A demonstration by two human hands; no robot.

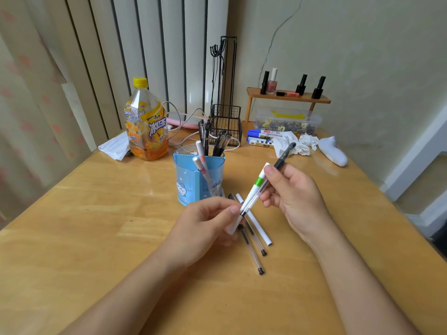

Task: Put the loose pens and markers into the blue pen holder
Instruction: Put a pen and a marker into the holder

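Observation:
The blue pen holder (191, 182) stands mid-table with several black pens and two white-pink markers in it. Just right of it, above the table, my right hand (294, 197) grips two pens together: a white marker with a green band (257, 186) and a clear pen with a black cap (281, 160). My left hand (205, 221) pinches their lower ends. Under the hands three loose pens lie on the wood: a white pen (260, 232) and two clear pens (254, 255), partly hidden by my left fingers.
A yellow-capped iced tea bottle (146, 124) stands left of the holder. Behind it are a black wire basket (226, 124), cables, blue markers (261, 137), crumpled tissues (294, 142), a clear box of clips and a small wooden shelf (287, 96) with nail polish bottles.

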